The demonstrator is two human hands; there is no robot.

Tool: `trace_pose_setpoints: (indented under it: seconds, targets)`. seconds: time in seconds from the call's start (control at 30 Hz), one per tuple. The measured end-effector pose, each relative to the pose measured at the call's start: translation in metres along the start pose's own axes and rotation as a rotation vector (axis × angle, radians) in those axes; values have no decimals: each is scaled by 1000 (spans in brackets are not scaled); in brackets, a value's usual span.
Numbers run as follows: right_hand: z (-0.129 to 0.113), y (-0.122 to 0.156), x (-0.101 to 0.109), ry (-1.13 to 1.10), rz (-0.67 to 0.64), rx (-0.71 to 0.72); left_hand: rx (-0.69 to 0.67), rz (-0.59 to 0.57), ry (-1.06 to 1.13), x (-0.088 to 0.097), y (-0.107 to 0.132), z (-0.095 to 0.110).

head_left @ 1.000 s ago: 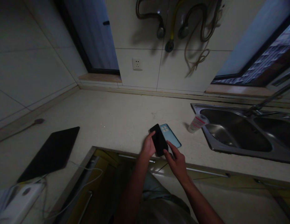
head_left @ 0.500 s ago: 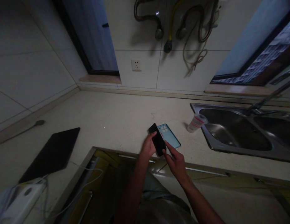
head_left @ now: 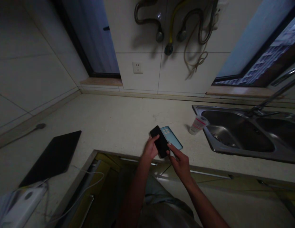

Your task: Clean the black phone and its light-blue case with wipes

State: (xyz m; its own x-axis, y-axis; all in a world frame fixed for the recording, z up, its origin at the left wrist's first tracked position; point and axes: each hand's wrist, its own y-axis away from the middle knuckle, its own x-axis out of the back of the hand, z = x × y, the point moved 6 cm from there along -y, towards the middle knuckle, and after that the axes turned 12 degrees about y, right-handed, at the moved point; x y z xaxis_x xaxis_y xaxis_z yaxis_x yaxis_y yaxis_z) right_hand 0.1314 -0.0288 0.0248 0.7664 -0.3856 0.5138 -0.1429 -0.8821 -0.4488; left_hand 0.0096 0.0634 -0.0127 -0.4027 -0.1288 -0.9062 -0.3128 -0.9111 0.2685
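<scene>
A black smartphone (head_left: 159,141) with a dark screen is held tilted just above the counter's front edge. My left hand (head_left: 150,148) grips its left side, thumb lying over the screen. At the phone's lower right edge, my right hand (head_left: 182,164) closes with thumb and finger on the side; whether something small is also between those fingers I cannot make out. A light blue phone case (head_left: 172,139) with camera cutouts lies on the counter behind the phone, which partly covers it.
A clear plastic cup (head_left: 197,125) with red print stands by the double sink (head_left: 210,141). On the left lie a black flat panel (head_left: 53,155), a white device (head_left: 26,202) and a white cable (head_left: 97,182). A wall socket (head_left: 137,67) and hoses (head_left: 197,15) are on the tiled wall.
The right-hand fingers have shifted slightly along the phone's edge. The whole view has moved a little; the left hand keeps its hold, and the case and cup stay where they were.
</scene>
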Motion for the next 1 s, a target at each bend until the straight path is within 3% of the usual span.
trace_pose_setpoints:
  seconds: [0.4, 0.73, 1.0]
  targets:
    - [-6, -14, 12, -48, 3, 24, 21, -21, -7, 1, 0, -1]
    - [12, -34, 29, -31, 24, -60, 5, -16, 11, 1, -2, -1]
    - [14, -44, -14, 127, -170, 172, -5, -18, -48, 0, 0, -1]
